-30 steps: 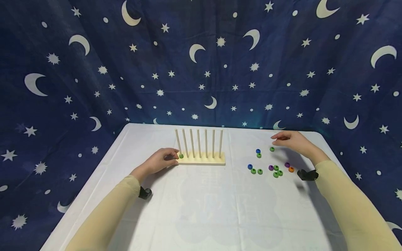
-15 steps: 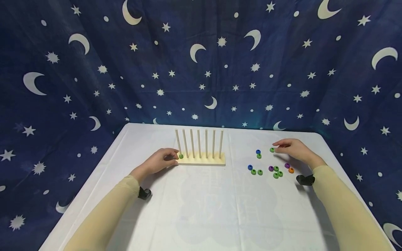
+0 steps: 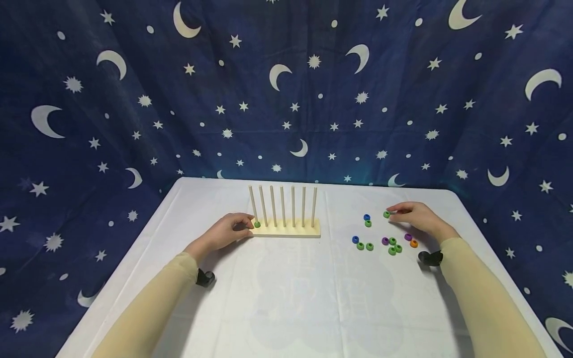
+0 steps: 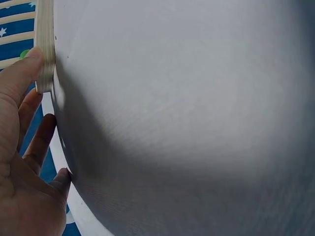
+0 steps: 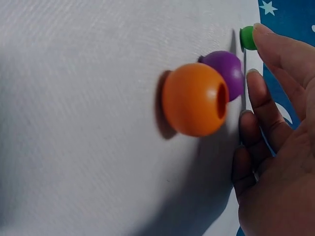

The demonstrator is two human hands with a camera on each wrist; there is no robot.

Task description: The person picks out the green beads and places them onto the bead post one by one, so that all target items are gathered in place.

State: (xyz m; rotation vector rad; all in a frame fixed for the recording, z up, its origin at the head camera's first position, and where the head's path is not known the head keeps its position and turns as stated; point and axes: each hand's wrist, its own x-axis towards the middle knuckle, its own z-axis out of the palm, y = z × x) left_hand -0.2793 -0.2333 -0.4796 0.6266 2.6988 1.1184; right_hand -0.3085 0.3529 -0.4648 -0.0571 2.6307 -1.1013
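A pale wooden peg board (image 3: 286, 231) with a row of several upright pegs stands toward the back of the table. My left hand (image 3: 227, 231) pinches its left end, thumb at the front side in the left wrist view. One green bead (image 3: 257, 224) sits at the foot of the leftmost peg. Over on the right, my right hand (image 3: 416, 218) has thumb and fingertips at another green bead (image 3: 387, 215), pinching it low by the tablecloth. In the right wrist view the thumb covers part of that green bead (image 5: 247, 38).
Loose beads lie around the right hand: an orange bead (image 5: 194, 101), purple beads such as one (image 3: 385, 241), two blue beads including one (image 3: 355, 239), and several green beads. A white cloth (image 3: 295, 298) covers the table. A dark moon-and-star curtain (image 3: 250, 74) hangs behind.
My right hand has come down and slightly toward me onto the single green bead, its fingers closing there. The left hand has stayed at the peg board's end.
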